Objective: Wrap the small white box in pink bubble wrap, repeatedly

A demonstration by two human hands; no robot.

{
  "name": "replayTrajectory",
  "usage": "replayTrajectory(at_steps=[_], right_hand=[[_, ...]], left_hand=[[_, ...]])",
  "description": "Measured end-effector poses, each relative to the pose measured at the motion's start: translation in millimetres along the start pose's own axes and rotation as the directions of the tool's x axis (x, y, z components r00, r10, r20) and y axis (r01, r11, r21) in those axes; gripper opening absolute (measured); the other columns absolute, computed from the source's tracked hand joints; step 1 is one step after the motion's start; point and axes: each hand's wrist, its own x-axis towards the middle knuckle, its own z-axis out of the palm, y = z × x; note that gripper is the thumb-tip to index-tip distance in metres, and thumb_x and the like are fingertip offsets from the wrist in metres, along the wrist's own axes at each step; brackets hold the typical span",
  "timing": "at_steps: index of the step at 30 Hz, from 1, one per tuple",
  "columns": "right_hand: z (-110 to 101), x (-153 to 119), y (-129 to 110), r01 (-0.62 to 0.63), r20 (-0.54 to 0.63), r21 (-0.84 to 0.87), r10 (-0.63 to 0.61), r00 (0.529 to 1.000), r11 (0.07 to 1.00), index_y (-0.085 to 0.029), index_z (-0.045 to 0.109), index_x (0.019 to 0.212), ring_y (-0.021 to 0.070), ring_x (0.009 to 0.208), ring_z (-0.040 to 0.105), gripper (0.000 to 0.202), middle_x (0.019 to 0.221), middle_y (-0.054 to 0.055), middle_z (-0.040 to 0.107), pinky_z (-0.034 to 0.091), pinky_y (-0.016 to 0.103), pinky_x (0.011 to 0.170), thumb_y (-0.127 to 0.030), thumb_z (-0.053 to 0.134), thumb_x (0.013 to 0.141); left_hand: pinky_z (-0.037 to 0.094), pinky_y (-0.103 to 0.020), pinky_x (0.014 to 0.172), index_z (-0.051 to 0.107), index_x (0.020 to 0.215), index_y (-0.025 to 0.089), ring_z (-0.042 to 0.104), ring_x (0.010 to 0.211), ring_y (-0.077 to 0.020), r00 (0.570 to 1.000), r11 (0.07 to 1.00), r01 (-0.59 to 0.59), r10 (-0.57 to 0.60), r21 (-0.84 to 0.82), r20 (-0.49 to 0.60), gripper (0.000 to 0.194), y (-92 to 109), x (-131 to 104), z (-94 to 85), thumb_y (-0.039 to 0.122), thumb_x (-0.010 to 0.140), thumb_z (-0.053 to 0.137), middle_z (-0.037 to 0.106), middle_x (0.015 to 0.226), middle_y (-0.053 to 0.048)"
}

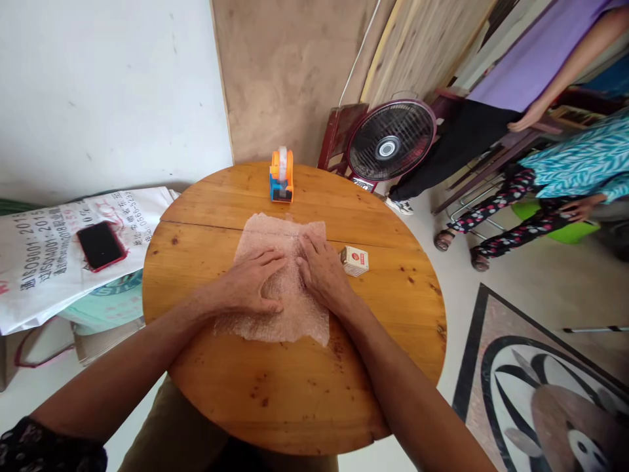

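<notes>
A sheet of pinkish bubble wrap (285,328) lies spread on the round wooden table (275,400). My left hand (253,282) rests flat on its left part, thumb and fingers apart. On the right part lies my right hand (322,269), its fingers stretched forward over the wrap. Just right of that hand stands a small white box (354,260) with red print. Beyond the wrap, near the table's far edge, is an orange and blue tape dispenser (282,176) with a roll of clear tape.
Left of the table, a phone (101,246) lies on white printed sacks (44,262). A round fan (392,141) stands behind the table at the right, by a dark red wooden chair (339,134). Two people (521,65) are farther right. A patterned mat (531,387) covers the floor there.
</notes>
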Motion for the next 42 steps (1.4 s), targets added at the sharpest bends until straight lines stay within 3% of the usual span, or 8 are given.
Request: replayTrajectory(at_steps=[5, 10, 15, 18, 24, 32, 38, 42], right_hand=[[-7.1, -6.8, 0.0, 0.085, 0.113, 0.059, -0.091, 0.989, 0.995, -0.006, 0.048, 0.139, 0.0349, 0.136, 0.044, 0.056, 0.146, 0.023, 0.049, 0.038, 0.052, 0.111, -0.034, 0.054, 0.091], [-9.1, -8.5, 10.6, 0.095, 0.184, 0.139, -0.12, 0.976, 0.986, -0.004, 0.043, 0.143, 0.0354, 0.142, 0.038, 0.068, 0.153, 0.025, 0.04, 0.034, 0.053, 0.115, -0.039, 0.059, 0.087], [-10.8, -8.2, 14.4, 0.077, 0.191, 0.194, -0.114, 0.975, 0.978, -0.005, 0.041, 0.146, 0.0338, 0.145, 0.034, 0.07, 0.154, 0.026, 0.037, 0.032, 0.054, 0.117, -0.038, 0.058, 0.086], [-11.6, -8.6, 15.1, 0.078, 0.195, 0.206, -0.119, 0.974, 0.976, -0.004, 0.042, 0.145, 0.0325, 0.145, 0.035, 0.067, 0.154, 0.025, 0.038, 0.032, 0.052, 0.118, -0.034, 0.057, 0.086], [-13.7, -10.9, 14.8, 0.096, 0.141, 0.215, -0.128, 0.982, 0.972, -0.007, 0.045, 0.141, 0.0313, 0.143, 0.037, 0.061, 0.151, 0.023, 0.043, 0.034, 0.052, 0.116, -0.026, 0.058, 0.085], [-39.4, -14.3, 12.8, 0.126, 0.048, 0.175, -0.136, 0.989, 0.976, -0.013, 0.055, 0.13, 0.0285, 0.132, 0.05, 0.042, 0.14, 0.017, 0.056, 0.042, 0.045, 0.111, -0.021, 0.057, 0.089], [-38.0, -12.0, 14.8, 0.089, 0.201, 0.051, -0.097, 0.975, 0.995, -0.013, 0.064, 0.11, 0.0333, 0.115, 0.059, 0.027, 0.121, 0.018, 0.066, 0.048, 0.048, 0.097, -0.022, 0.067, 0.085], [-33.6, -10.6, 14.0, 0.1, 0.223, -0.02, -0.093, 0.97, 0.995, -0.011, 0.064, 0.109, 0.0324, 0.112, 0.06, 0.026, 0.117, 0.018, 0.066, 0.047, 0.046, 0.096, -0.023, 0.067, 0.085]], left_hand=[[0.023, -0.048, 0.122, 0.036, 0.149, 0.008, 0.024, 0.149, -0.0344, 1.0, 0.999, 0.019, -0.019, 0.037, 0.007, 0.096, 0.5, 0.8, 0.7, 0.053, 0.072, 0.072, 0.034, 0.158, -0.02], [0.023, -0.048, 0.121, 0.036, 0.149, 0.01, 0.026, 0.148, -0.034, 1.0, 0.999, 0.013, -0.013, 0.038, 0.0, 0.095, -1.9, -1.1, 2.3, 0.056, 0.072, 0.071, 0.036, 0.157, -0.019], [0.027, -0.051, 0.119, 0.042, 0.145, 0.012, 0.035, 0.144, -0.0335, 0.993, 1.0, -0.017, 0.015, -0.013, -0.117, 0.074, -3.4, -1.8, 5.0, 0.056, 0.086, 0.058, 0.045, 0.151, -0.018], [0.031, -0.054, 0.116, 0.047, 0.141, 0.013, 0.04, 0.139, -0.0345, 0.985, 0.999, -0.045, 0.042, -0.011, -0.166, 0.066, -4.1, -0.4, 7.7, 0.052, 0.088, 0.058, 0.049, 0.147, -0.018], [0.029, -0.054, 0.117, 0.05, 0.139, 0.016, 0.038, 0.139, -0.0363, 0.987, 0.997, -0.061, 0.068, 0.049, -0.149, 0.08, -4.8, 0.4, 10.1, 0.057, 0.074, 0.073, 0.046, 0.148, -0.018], [0.032, -0.053, 0.116, 0.051, 0.139, 0.014, 0.038, 0.138, -0.0367, 0.987, 0.996, -0.071, 0.079, 0.061, -0.141, 0.082, -3.8, -0.2, 6.9, 0.055, 0.072, 0.074, 0.044, 0.148, -0.019], [0.032, -0.055, 0.115, 0.051, 0.139, 0.017, 0.039, 0.138, -0.0377, 0.985, 0.996, -0.07, 0.076, 0.046, -0.152, 0.078, -2.1, -1.4, 6.6, 0.055, 0.074, 0.073, 0.046, 0.147, -0.017], [0.036, -0.053, 0.113, 0.056, 0.134, 0.017, 0.044, 0.134, -0.0331, 0.981, 0.998, -0.065, 0.069, 0.025, -0.183, 0.051, 0.0, -1.1, 6.0, 0.045, 0.092, 0.055, 0.051, 0.143, -0.016]])
